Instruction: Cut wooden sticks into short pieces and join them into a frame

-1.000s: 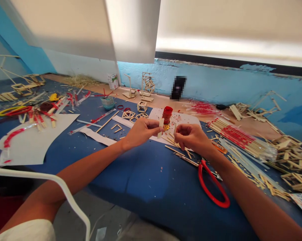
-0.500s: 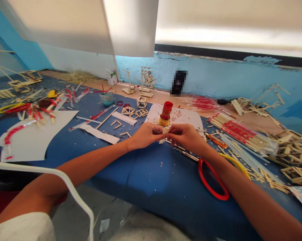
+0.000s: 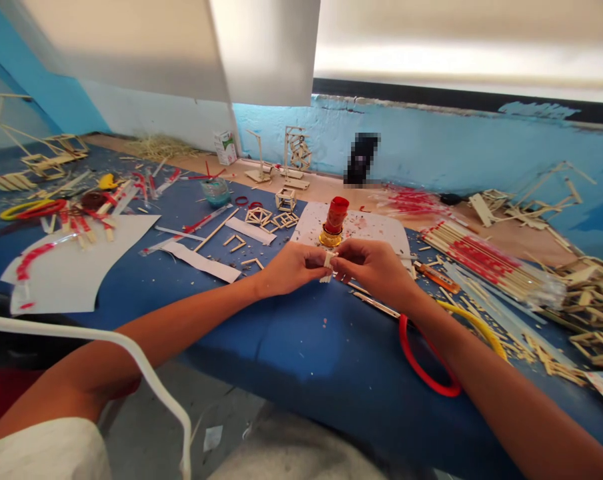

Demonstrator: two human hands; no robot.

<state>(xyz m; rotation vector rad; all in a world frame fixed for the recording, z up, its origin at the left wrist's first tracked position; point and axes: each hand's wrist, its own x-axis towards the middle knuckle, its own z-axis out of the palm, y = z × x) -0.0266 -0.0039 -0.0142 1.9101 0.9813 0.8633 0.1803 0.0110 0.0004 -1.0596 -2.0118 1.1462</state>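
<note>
Between my two hands, above the blue table, is a small piece made of short pale wooden sticks (image 3: 326,267). The thumb and fingers of my left hand (image 3: 294,269) pinch it from the left. My right hand (image 3: 374,268) grips its right side, fingertips pressed close together. Just behind the hands, a red cup-like holder on a gold base (image 3: 335,217) stands on a white board (image 3: 381,230) sprinkled with dark bits. Left of them lie small stick frames (image 3: 257,217) and short joined sticks (image 3: 235,242).
A red ring (image 3: 425,373) and yellow ring (image 3: 481,327) lie by my right forearm. An orange cutter (image 3: 437,277) and bagged sticks (image 3: 486,263) are at right. At left are paper (image 3: 116,253) and a glass jar (image 3: 216,192). A white cable (image 3: 151,387) crosses the lower left.
The view has shifted slightly. The stick piece has turned a little to a more upright angle between my fingers, and my right fingers have curled a bit differently around it.
</note>
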